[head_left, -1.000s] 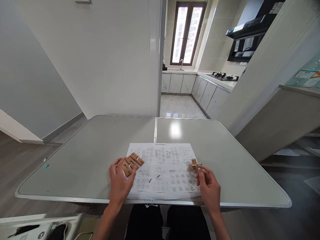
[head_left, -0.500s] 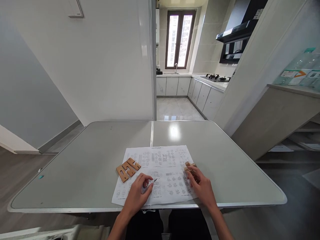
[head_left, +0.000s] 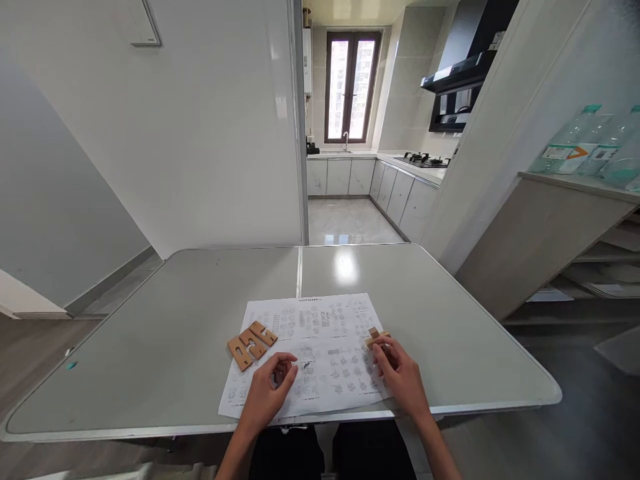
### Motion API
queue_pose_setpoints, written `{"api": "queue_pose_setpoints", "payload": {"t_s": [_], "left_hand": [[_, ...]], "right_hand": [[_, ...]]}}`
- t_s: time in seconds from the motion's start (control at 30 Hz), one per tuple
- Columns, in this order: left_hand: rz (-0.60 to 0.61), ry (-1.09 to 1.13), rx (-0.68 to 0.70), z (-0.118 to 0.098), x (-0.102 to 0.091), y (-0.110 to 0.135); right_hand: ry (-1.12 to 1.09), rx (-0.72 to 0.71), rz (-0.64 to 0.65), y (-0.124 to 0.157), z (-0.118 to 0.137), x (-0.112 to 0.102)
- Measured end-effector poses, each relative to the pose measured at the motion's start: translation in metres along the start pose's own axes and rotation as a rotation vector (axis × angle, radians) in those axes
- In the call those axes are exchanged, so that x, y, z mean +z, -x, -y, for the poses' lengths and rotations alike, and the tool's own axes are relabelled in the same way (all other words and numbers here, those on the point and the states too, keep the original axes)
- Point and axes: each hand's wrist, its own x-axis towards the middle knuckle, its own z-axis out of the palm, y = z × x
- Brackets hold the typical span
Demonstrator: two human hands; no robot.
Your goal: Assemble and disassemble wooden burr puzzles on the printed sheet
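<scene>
Three flat wooden puzzle pieces with cut-out slots and printed numbers (head_left: 251,345) lie side by side on the left edge of a printed sheet (head_left: 325,327). My left hand (head_left: 273,385) hovers over the sheet, fingers curled, with a gap between thumb and index finger and nothing seen between them. It is just left of a small dark mark on the paper. My right hand (head_left: 400,373) has its thumb and fingers closed on a wooden puzzle block (head_left: 375,337) at the sheet's right edge. The fingers partly cover the block, so its full shape is hidden.
The grey-green table (head_left: 475,360) has a metal rim and a centre seam. A small teal scrap (head_left: 71,365) lies near its left edge. Plastic bottles (head_left: 575,143) stand on a shelf unit (head_left: 545,247) at the right. Beyond the table is a doorway into a kitchen.
The view has shifted slightly. My left hand has drawn back a little to the left from the dark mark on the sheet. My right hand stays at the wooden block.
</scene>
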Motion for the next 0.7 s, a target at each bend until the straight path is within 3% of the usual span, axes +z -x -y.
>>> {"api": "queue_pose_setpoints", "payload": {"t_s": [0.7], "left_hand": [[-0.014, -0.008, -0.014, -0.0002, 0.0016, -0.0014]], "right_hand": [[0.017, -0.031, 0.001, -0.0008, 0.0023, 0.0006]]}}
